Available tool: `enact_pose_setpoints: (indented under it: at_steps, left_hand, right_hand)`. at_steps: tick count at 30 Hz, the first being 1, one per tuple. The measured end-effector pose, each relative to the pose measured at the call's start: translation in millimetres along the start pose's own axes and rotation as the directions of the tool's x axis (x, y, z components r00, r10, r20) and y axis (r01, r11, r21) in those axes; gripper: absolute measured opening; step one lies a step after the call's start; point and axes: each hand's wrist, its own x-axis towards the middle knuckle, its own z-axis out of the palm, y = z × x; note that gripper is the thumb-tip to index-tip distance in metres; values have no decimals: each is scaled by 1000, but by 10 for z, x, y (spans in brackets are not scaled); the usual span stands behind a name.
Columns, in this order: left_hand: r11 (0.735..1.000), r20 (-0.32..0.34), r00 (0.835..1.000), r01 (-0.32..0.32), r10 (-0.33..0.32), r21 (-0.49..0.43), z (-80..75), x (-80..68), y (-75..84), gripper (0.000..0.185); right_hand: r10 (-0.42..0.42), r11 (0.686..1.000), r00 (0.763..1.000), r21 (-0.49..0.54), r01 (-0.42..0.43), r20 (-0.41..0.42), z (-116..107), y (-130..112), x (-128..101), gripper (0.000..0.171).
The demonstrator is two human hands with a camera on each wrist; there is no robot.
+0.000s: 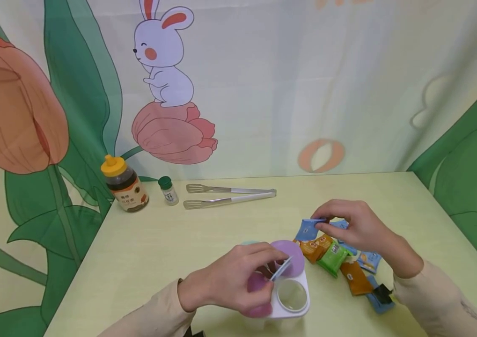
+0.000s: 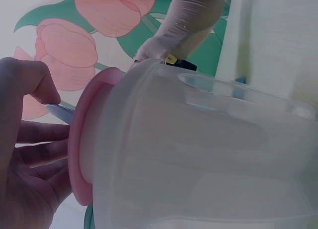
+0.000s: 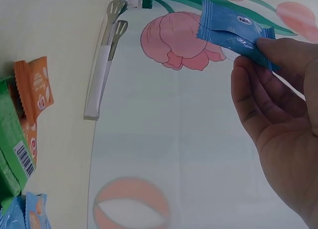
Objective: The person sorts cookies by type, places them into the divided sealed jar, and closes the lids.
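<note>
My left hand (image 1: 242,278) pinches a thin pale-blue lid (image 1: 282,268), seen nearly edge-on, between thumb and fingers. Below it is a white and clear container (image 1: 278,310) with round compartments. One purple lid (image 1: 289,252) covers its back right compartment, a pinkish-purple one lies partly behind my fingers, and the front right opening (image 1: 292,296) is uncovered. In the left wrist view, my fingers are right at a pink rim (image 2: 77,139). My right hand (image 1: 354,224) pinches a small blue snack packet (image 3: 236,30) by one end, above other packets.
Orange packets (image 1: 356,278), a green packet (image 1: 333,258) and more blue packets (image 1: 369,261) lie in a heap right of the container. Metal tongs (image 1: 230,201), a green-capped shaker (image 1: 168,191) and a yellow-capped bottle (image 1: 124,185) are along the back, before a printed cloth.
</note>
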Motion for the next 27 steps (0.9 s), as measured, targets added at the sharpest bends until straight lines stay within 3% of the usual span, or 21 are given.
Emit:
enact_pose_setpoints:
  at_steps: [14,27]
  left_hand:
    - [1000,-19,1000,-3,3,10,2,-15,1,45]
    - [998,-34,999,-13,10,-63,5,-21,0,44]
  right_hand:
    - [-82,994,996,66,84,-20,-23,-203,61,44]
    - [-152,979,988,139,151,-8,-15,-354,75,45]
